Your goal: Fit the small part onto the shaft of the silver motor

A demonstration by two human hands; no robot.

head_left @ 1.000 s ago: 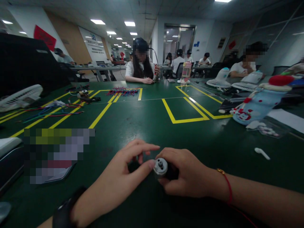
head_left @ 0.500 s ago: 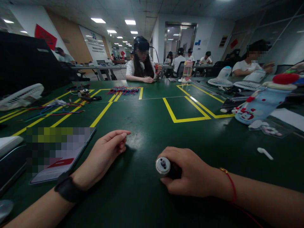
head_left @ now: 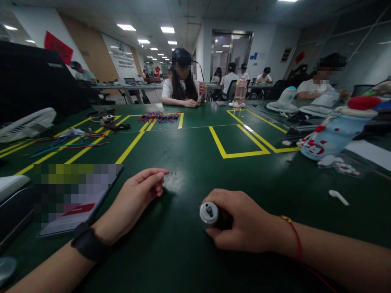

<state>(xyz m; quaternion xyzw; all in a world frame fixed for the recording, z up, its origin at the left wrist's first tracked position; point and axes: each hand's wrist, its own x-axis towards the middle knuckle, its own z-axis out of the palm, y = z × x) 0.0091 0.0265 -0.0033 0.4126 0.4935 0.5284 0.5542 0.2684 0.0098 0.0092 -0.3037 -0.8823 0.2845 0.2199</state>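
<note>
My right hand (head_left: 241,221) is wrapped round a small cylindrical motor (head_left: 209,212). Its silver end face, with a short central shaft and small holes, points toward me; its dark body is mostly hidden by the fingers. To the left, my left hand (head_left: 142,193) hovers over or rests on the green table (head_left: 180,252), its thumb pressed along the index finger and the other fingers curled. Whether anything sits inside those fingers is hidden. A tablet-like flat panel (head_left: 106,189), partly blurred out, lies beside my left wrist.
Bundled coloured wires (head_left: 159,117) and loose wires (head_left: 70,142) lie farther off, near yellow tape outlines (head_left: 224,155). On the right are a white earbud (head_left: 339,197), a pale blue cup (head_left: 324,136) and a small plastic bag (head_left: 343,167). A person (head_left: 183,89) sits opposite.
Both hands and the motor stay practically in place. The person at the right has lowered a hand, and the view has shifted very slightly.
</note>
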